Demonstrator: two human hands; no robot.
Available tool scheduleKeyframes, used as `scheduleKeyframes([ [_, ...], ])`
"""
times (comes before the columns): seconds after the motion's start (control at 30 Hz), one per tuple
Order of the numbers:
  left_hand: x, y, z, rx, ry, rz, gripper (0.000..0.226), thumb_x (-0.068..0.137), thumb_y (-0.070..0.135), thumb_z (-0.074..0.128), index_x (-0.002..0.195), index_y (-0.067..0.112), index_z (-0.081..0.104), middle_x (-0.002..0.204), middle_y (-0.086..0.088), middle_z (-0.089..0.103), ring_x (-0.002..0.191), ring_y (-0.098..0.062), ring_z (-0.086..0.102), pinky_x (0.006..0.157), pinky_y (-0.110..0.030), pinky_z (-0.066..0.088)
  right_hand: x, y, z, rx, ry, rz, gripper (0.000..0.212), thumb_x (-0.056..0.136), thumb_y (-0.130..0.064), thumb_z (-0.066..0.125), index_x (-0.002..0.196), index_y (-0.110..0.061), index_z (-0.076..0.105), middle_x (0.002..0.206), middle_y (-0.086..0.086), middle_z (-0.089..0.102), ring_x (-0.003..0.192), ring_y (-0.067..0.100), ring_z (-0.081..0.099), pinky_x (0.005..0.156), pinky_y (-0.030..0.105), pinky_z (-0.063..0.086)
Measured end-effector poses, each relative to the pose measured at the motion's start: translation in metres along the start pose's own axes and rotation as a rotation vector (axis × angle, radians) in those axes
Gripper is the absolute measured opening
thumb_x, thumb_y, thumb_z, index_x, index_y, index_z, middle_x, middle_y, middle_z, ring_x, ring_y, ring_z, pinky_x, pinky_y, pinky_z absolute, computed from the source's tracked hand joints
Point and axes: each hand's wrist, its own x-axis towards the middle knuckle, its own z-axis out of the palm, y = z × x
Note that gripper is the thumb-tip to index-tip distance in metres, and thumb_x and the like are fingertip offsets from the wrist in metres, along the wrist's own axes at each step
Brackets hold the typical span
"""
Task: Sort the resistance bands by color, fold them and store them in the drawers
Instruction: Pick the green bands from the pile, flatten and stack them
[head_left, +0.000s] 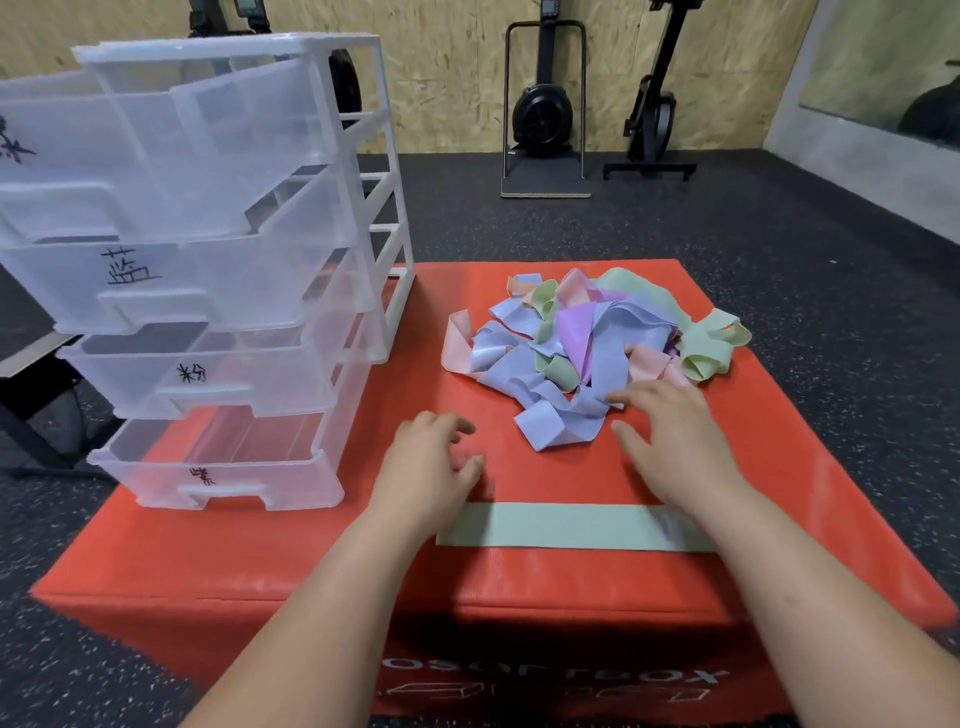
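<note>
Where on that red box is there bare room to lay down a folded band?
The red box is bare between the drawer unit and the band pile, and in front of the flat green band. The pile crowds the back right.

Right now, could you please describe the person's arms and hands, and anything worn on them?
No sleeves are in view; the left hand and right hand are bare, with no gloves, rings, watch or markings visible.
</note>
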Motion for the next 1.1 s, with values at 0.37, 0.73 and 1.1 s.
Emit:
scheduleKeyframes([
  [0.37, 0.039, 0.012, 0.030, 0.001, 0.058, 0.227, 0.027, 0.093, 0.035, 0.070, 0.120, 0.033, 0.067, 0.114, 0.010, 0.059, 0.103, -0.018, 0.050, 0.094, -0.036, 0.047, 0.074, -0.022, 0.059, -0.239, -0.162, -0.115, 0.063, 0.096, -0.062, 0.017, 0.141, -0.041, 0.055, 0.150, -0.017, 0.050, 0.143, 0.031, 0.037, 0.115, 0.048, 0.034],
  [0.73, 0.041, 0.027, 0.024, -0.159, 0.111, 0.160, 0.027, 0.093, 0.026, 0.067, 0.119, 0.030, 0.069, 0.119, 0.011, 0.062, 0.109, -0.015, 0.052, 0.095, -0.029, 0.044, 0.068, -0.033, -0.029, 0.532, 0.415, -0.038, 0.022, 0.089, -0.009, 0.076, 0.109, -0.018, 0.078, 0.111, -0.009, 0.075, 0.104, 0.007, 0.067, 0.090, 0.017, 0.049],
  [1.1, 0.017, 0.063, 0.027, -0.273, 0.023, 0.115, 0.028, 0.093, 0.029, 0.071, 0.121, 0.031, 0.067, 0.117, 0.016, 0.065, 0.105, -0.009, 0.060, 0.094, -0.038, 0.053, 0.003, 0.020, -0.027, 0.472, 0.034, 0.156, 0.041, 0.085, -0.007, 0.081, 0.113, -0.036, 0.073, 0.090, -0.010, 0.075, 0.079, 0.000, 0.069, 0.085, 0.034, 0.059],
])
